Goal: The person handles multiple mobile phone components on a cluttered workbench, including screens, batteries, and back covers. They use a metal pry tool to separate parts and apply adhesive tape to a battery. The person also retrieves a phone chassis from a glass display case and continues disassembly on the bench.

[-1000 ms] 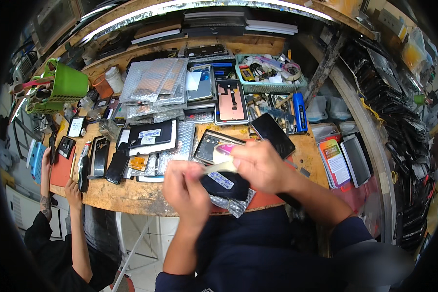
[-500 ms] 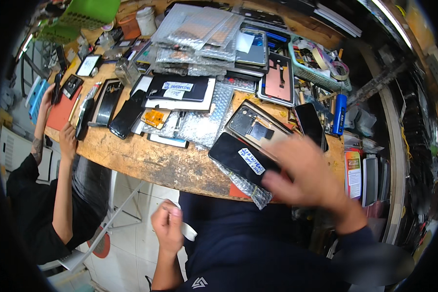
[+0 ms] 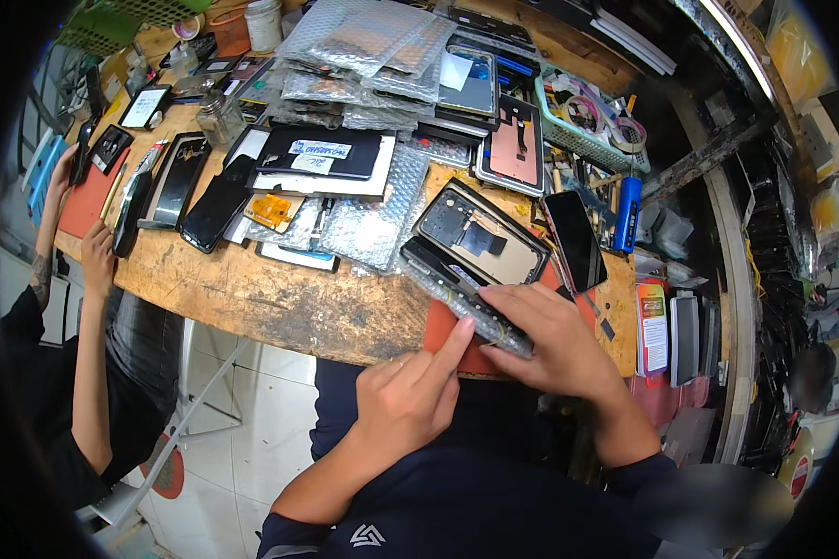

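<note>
The right hand (image 3: 555,340) lies flat over a long black phone screen panel in clear bubble wrap (image 3: 466,303), pinning it where the worn wooden tabletop (image 3: 280,303) meets a red work mat (image 3: 443,331), at the near edge. Its fingers are spread and pressed down on the panel rather than closed around it. The left hand (image 3: 410,401) hangs just off the tabletop's edge, its index finger stretched out to touch the wrap's lower side and the other fingers curled in, holding nothing.

The step in hand looks like freeing or opening the wrapped panel. The next move likely calls for the left fingertip to catch the wrap's edge while the right hand keeps the panel from sliding.

Room is tight. An open phone frame with a dark back (image 3: 480,233) lies touching the panel's far side, and a black smartphone (image 3: 575,240) lies just beside it on the right. The tabletop edge runs directly under the panel, so it could slip off toward the lap. To the left, another person's hands (image 3: 96,261) rest at the tabletop's far corner, well apart.
</note>
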Demonstrator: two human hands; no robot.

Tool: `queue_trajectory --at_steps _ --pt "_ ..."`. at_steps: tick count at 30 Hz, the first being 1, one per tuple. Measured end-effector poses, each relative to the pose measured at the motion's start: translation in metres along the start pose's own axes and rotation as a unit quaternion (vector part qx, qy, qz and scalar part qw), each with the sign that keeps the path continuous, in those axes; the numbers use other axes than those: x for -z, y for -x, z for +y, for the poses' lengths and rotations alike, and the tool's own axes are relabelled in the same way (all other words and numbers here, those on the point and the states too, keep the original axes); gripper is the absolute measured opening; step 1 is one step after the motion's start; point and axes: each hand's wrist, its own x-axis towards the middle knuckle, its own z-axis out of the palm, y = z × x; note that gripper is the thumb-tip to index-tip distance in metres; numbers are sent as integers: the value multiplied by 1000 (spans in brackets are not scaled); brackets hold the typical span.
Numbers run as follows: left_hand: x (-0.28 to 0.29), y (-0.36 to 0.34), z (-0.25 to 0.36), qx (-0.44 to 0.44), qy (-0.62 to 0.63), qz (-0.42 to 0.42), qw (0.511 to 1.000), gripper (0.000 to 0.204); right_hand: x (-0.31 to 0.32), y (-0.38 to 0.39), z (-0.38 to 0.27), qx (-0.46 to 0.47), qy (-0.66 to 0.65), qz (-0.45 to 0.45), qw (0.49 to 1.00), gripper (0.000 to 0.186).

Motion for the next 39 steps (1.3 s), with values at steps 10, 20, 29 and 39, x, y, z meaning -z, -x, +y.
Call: queue_trajectory --at_steps 10,20,29,39 --pt "-27 -26 7 24 -97 -60 993 77 0 3 18 -87 -78 46 992 59" --pt "-12 -30 4 175 -1 -73 982 68 -3 4 33 -113 -129 54 984 59" --pt "-36 -30 -8 185 -14 -80 979 74 -7 -1 33 -125 -145 37 981 64" --pt "-44 -28 -13 166 37 -69 983 79 -18 15 32 -122 -103 86 983 66"
